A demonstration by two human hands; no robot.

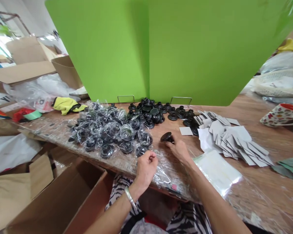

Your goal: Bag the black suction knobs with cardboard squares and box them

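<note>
My right hand [179, 151] pinched a black flanged knob [167, 137] by its narrow end, the dark disc tilted, over the wooden table [256, 182]. My left hand [146, 170] was curled, fingertips pressed together, beside the plastic-bagged knobs [109, 133]. The table's front edge ran just below it, above an open cardboard box [56, 198]. Gray card squares [234, 143] lay right of the knob, with little open tabletop between.
</note>
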